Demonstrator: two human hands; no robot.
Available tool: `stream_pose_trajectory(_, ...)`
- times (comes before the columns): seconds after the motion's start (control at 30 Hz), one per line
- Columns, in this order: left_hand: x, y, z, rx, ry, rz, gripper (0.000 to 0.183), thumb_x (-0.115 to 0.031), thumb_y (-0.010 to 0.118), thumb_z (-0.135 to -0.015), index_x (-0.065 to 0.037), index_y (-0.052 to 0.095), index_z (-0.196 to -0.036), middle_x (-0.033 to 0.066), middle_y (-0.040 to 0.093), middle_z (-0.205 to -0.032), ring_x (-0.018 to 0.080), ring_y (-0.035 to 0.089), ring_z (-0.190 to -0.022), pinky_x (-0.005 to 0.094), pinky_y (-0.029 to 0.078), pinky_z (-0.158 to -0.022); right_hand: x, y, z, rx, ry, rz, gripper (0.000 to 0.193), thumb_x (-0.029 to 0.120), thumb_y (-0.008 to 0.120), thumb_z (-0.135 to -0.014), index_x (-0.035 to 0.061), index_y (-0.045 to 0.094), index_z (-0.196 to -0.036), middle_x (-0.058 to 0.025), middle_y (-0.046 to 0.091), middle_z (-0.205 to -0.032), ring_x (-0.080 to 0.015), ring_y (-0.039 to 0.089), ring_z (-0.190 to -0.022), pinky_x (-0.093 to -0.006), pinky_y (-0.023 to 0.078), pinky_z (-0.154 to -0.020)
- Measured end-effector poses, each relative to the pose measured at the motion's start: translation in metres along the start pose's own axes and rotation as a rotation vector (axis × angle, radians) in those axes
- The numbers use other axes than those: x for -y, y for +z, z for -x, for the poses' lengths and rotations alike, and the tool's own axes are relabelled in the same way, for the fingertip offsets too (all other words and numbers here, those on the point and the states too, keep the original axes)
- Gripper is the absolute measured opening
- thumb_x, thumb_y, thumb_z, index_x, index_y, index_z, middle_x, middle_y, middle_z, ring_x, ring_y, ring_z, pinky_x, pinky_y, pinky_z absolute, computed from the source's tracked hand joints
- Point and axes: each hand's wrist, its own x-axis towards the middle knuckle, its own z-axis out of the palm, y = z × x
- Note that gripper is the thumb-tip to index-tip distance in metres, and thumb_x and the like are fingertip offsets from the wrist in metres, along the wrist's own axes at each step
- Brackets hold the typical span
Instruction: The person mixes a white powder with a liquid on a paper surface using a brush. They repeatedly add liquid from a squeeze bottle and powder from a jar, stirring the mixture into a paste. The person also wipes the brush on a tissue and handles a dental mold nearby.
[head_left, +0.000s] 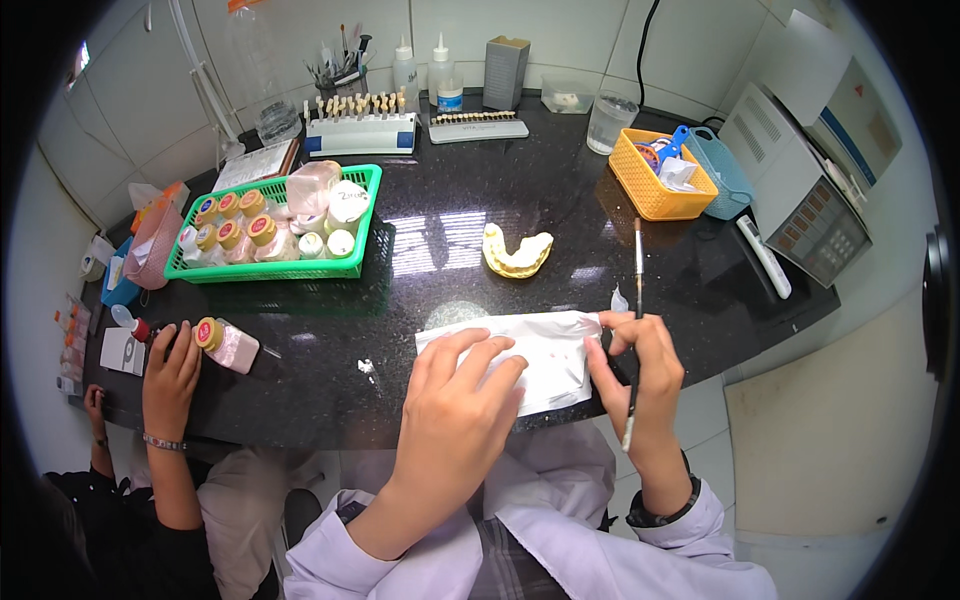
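Note:
My left hand [455, 405] reaches over a folded white tissue [555, 375], fingers spread and slightly bent. Whether its fingertips touch the tissue I cannot tell. At the tissue's right edge, my right hand [648, 375] is closed round a slim brush [639, 275], its brown bristles pointing away from me and its dark handle running down past the palm. The thumb and forefinger are close to the tissue's edge. Beyond the tissue lies a horseshoe-shaped, yellowish dental cast [517, 252]. A small translucent scrap [619, 300] rests near the right hand.
A green basket [270, 273] of jars stands at left; a pink powder bottle [232, 347] is beside a co-worker's hand [172, 370]. Shade guides [360, 140], a water cup [610, 122], a yellow basket [665, 200] and a grey device [790, 180] line the back and right. White crumbs [367, 369] lie left.

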Motion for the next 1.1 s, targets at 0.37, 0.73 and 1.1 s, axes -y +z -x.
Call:
stream_pose_trajectory(0.37, 0.008, -0.005, 0.006, 0.175, -0.026, -0.005, 0.018, -0.004, 0.064, -0.082, -0.01, 0.066, -0.098, 0.0019, 0.065, -0.112, 0.0213, 0.058, -0.108, 0.0485, 0.032, -0.11, 0.006, -0.023, -0.01, -0.003, 0.011, 0.11, 0.024, -0.003, 0.073, -0.074, 0.0054, 0.051, -0.075, -0.0068, 0.072, -0.096, -0.0246, 0.058, -0.091, -0.0352, 0.04, -0.081)
stream_pose_trajectory(0.73, 0.006, -0.009, 0.009, 0.176, -0.052, 0.027, 0.018, -0.005, 0.063, -0.083, -0.01, 0.066, -0.101, 0.0019, 0.065, -0.112, 0.0211, 0.059, -0.107, 0.049, 0.029, -0.111, 0.015, -0.017, 0.008, 0.365, -0.157, 0.077, 0.045, 0.001, 0.072, -0.064, 0.0074, 0.066, -0.108, 0.0008, 0.058, -0.072, -0.0192, 0.056, -0.09, -0.0356, 0.035, -0.081)
stream_pose_trajectory(1.1, 0.007, -0.007, 0.011, 0.162, -0.056, 0.048, 0.019, -0.005, 0.064, -0.082, -0.01, 0.066, -0.1, 0.0017, 0.065, -0.112, 0.021, 0.059, -0.107, 0.0491, 0.03, -0.11, 0.002, -0.02, 0.015, 0.266, 0.077, -0.023, 0.034, 0.0, 0.069, -0.065, 0.0061, 0.069, -0.098, 0.002, 0.06, -0.071, -0.0183, 0.055, -0.088, -0.0341, 0.035, -0.078)
